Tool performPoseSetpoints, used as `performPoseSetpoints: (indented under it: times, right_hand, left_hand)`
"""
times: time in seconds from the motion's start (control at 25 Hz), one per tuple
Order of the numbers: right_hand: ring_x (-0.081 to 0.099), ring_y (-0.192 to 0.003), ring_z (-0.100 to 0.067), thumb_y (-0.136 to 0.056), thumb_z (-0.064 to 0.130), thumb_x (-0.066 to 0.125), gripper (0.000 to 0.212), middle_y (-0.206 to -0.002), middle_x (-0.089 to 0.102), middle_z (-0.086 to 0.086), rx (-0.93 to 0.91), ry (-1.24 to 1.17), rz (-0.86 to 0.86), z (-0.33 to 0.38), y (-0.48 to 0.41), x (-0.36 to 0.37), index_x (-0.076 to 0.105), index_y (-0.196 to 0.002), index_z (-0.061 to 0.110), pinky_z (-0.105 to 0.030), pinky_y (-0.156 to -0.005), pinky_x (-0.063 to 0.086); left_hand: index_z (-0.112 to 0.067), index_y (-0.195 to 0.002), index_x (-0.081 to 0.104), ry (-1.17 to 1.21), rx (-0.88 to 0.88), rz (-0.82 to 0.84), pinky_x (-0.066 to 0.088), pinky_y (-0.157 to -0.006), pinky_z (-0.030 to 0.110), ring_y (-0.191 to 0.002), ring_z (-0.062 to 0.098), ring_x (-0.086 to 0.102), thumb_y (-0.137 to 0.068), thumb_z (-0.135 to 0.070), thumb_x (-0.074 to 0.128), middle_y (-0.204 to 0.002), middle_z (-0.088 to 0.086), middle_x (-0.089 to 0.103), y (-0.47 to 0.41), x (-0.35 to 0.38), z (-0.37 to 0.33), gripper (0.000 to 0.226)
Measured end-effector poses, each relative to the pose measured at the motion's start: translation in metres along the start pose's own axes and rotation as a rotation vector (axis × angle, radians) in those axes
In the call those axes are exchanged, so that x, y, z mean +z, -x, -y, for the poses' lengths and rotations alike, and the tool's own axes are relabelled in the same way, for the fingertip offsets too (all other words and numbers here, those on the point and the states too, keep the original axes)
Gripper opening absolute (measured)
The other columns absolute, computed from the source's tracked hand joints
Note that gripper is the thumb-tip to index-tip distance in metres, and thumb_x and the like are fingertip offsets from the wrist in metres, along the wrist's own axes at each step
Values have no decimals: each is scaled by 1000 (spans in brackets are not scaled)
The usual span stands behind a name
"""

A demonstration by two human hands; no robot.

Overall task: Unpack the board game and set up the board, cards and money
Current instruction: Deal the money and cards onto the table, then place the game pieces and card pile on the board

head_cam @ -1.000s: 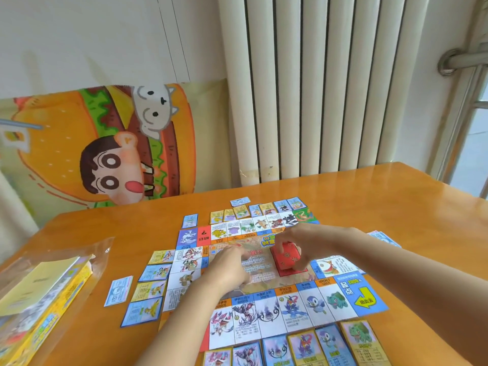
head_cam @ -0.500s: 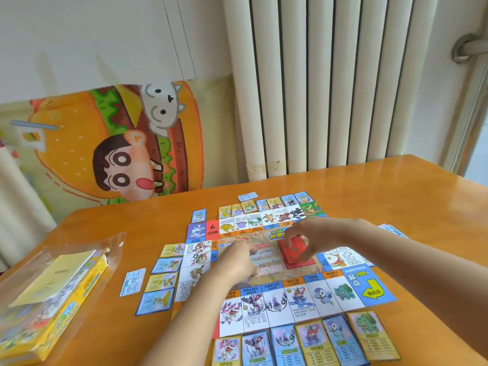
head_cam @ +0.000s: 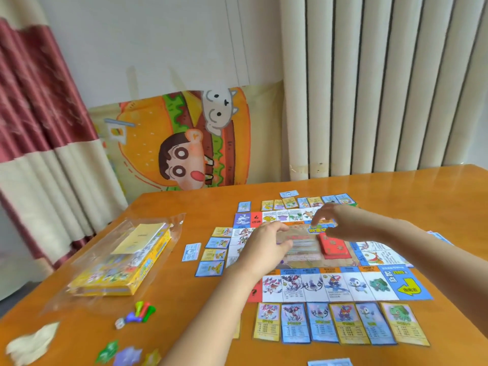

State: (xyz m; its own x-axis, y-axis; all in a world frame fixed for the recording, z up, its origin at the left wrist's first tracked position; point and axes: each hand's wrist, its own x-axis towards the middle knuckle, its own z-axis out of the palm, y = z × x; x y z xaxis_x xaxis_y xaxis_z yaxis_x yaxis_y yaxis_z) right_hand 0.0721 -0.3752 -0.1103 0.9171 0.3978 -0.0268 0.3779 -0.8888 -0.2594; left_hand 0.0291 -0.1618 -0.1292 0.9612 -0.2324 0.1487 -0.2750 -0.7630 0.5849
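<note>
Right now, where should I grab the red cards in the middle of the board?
Pinch the red card stack by its two opposite side edges, coming down from above. It lies flat on the game board, so only the edges offer a hold, and squeezing both sides should keep the cards together.

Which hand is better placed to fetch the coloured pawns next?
Left, probably. The left hand hovers over the left half of the board, nearest the pawns lying left of it; the right hand hangs above the red card stack, farther away.
</note>
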Motion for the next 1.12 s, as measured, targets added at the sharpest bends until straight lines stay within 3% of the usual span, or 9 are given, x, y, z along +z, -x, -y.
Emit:
performPoseSetpoints:
  times: [0.12,0.16,0.24,0.36,0.44,0.56,0.76,0.92,1.12]
  right_hand:
    - [54,-68,-1,-93,35,56,13,-88,67,7,-47,32,-106,46,16,-3,59,-105,32,-15,-58,39]
    - [49,-59,0,-92,41,56,13,-72,62,9,-62,48,-146,65,22,-1,60,-100,31,-14,-53,34]
    - [45,-54,-4,-91,49,55,22,-60,52,10,-93,46,-186,98,34,7,64,-93,28,-20,-51,35]
    - [56,-69,-18,-93,46,51,25,-73,64,3,-191,50,-171,141,43,34,62,-103,27,-28,-61,40]
    - [62,-87,-22,-96,35,49,24,-92,69,-3,-238,-9,-114,168,43,54,57,-116,24,-30,-69,45]
    - [56,-112,-22,-95,17,47,31,-121,61,-3,-327,-61,-4,203,36,80,56,-125,20,-32,-88,47]
    - [50,-120,-28,-86,0,44,53,-134,51,-9,-383,-58,100,248,7,111,50,-135,19,-39,-94,47]
    - [45,-127,-32,-89,0,45,57,-141,43,-14,-378,-53,99,276,-13,127,39,-144,12,-41,-101,42]
    - [50,-121,-32,-86,-3,44,55,-136,49,-13,-401,-99,64,296,-30,142,46,-139,13,-39,-97,44]
  left_hand:
    - [-26,-97,62,127,-55,-64,52,-74,27,-72,10,67,-91,-38,58,-85,-3,71,38,-20,12,14]
    - [-25,-81,60,113,-75,-97,50,-62,27,-55,9,61,-91,-39,58,-66,-4,66,52,-26,18,17]
    - [-20,-60,52,-45,-108,-166,37,-51,28,-44,13,48,-90,-43,57,-48,-2,51,78,-39,36,38]
    - [-10,-62,54,-116,-189,-232,44,-57,33,-54,22,57,-88,-49,57,-57,7,61,115,-61,70,47]
    - [-18,-68,59,-152,-265,-224,49,-67,33,-65,17,63,-87,-45,59,-67,-1,66,136,-81,98,33]
    - [-29,-86,61,-187,-365,-184,50,-87,31,-93,11,63,-87,-23,66,-95,-11,65,160,-111,141,7]
    - [-28,-115,62,-245,-425,-100,41,-103,30,-119,13,53,-87,-9,64,-130,-6,57,169,-139,185,34]
    - [-27,-124,57,-285,-389,-79,43,-96,27,-118,13,53,-88,-6,62,-130,-4,56,161,-139,186,42]
    - [-21,-122,58,-280,-355,-93,45,-84,24,-97,12,54,-82,-8,69,-117,-1,60,151,-131,191,43]
